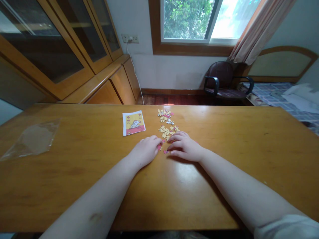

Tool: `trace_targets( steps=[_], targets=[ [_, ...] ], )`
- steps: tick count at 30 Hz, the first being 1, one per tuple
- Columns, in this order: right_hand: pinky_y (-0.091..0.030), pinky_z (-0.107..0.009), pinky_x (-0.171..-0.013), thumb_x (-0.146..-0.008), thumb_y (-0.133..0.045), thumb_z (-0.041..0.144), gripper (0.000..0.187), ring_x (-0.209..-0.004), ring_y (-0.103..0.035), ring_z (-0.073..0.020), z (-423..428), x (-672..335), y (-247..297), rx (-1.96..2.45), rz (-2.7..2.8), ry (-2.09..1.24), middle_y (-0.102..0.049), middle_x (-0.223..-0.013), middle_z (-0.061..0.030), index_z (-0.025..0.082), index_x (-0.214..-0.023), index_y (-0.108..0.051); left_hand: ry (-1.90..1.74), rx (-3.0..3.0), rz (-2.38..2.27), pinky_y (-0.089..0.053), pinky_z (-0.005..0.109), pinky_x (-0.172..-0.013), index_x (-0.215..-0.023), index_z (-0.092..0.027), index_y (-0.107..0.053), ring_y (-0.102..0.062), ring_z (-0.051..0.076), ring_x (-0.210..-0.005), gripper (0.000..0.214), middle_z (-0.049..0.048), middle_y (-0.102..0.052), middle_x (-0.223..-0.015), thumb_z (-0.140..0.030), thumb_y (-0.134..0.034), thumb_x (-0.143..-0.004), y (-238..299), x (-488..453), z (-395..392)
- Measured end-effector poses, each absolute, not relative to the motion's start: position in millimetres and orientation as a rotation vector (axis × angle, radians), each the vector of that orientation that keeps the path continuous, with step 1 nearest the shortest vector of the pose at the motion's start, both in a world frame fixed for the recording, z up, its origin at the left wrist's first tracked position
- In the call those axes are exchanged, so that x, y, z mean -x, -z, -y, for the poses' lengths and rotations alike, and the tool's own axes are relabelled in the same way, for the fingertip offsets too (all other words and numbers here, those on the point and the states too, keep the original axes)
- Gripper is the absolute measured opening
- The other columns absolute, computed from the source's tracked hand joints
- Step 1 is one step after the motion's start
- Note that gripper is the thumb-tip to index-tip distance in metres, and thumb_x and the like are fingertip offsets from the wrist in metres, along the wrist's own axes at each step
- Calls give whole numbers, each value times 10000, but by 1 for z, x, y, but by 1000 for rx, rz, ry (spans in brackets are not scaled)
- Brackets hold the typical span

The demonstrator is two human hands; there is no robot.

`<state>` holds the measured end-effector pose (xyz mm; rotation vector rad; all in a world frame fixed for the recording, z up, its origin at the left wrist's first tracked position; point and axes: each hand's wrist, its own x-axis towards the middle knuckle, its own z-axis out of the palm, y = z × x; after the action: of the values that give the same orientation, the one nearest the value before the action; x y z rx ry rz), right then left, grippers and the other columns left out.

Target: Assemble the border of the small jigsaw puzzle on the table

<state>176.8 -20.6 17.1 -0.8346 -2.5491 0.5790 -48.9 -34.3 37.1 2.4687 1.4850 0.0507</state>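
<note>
Head view, left hand (146, 151) curled, hold unclear, right hand (184, 146) fingers flat, puzzle pieces (166, 128) touching at twelve o'clock.

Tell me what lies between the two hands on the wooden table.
In the head view, a few small pink jigsaw pieces lie on the orange-brown wooden table between the left hand and the right hand, at their fingertips.

yellow n pink puzzle pcs (166, 127), orange-brown wood table (224, 159).
</note>
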Motion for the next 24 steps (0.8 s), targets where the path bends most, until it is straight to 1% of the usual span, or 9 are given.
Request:
trace_targets(
  steps=[2,5,11,18,21,24],
  targets=[
    [-316,-463,-1041,-874,-597,457,256,-1154,-498,-234,20,-177,-17,836,2543,-578,-656,-1139,-62,270,-967,-746,-29,-2467,-1564,-463,331,-823,-1030,-212,-626,-609,223,-939,217,76,-638,-1023,-275,-459,-905,-40,48,36],
    [-312,-467,-1040,-870,-602,460,248,-1144,-502,-233,20,-177,-16,814,2562,-574,-660,-1127,-60,271,-928,-752,35,-2464,-1623,-466,340,-804,-996,-207,-634,-610,235,-924,217,81,-642,-1007,-343,-502,-892,-42,47,38],
    [-310,-474,-1030,-858,-602,496,275,-1127,-500,-236,21,-177,-17,796,2598,-580,-644,-1159,-67,288,-949,-759,8,-2408,-1593,-464,322,-805,-946,-216,-649,-614,216,-909,175,67,-651,-992,-285,-501,-881,-37,47,35],
    [-312,-480,-1026,-859,-607,477,267,-1137,-496,-245,21,-177,-18,722,2605,-592,-647,-1158,-67,285,-970,-755,-49,-2337,-1554,-480,316,-771,-933,-186,-619,-609,215,-881,146,77,-631,-990,-229,-515,-841,-33,45,34],
    [-314,-475,-1030,-861,-608,469,261,-1125,-507,-241,21,-177,-18,727,2599,-599,-655,-1143,-66,276,-957,-754,-51,-2322,-1502,-479,303,-806,-905,-186,-621,-606,207,-906,132,75,-619,-992,-188,-524,-815,-32,44,35],
    [-312,-466,-1037,-863,-610,455,247,-1122,-519,-232,21,-178,-18,732,2581,-601,-664,-1118,-63,269,-941,-752,-47,-2334,-1485,-472,305,-831,-885,-188,-624,-608,202,-915,150,74,-616,-998,-159,-491,-822,-32,44,36]
  ],
)
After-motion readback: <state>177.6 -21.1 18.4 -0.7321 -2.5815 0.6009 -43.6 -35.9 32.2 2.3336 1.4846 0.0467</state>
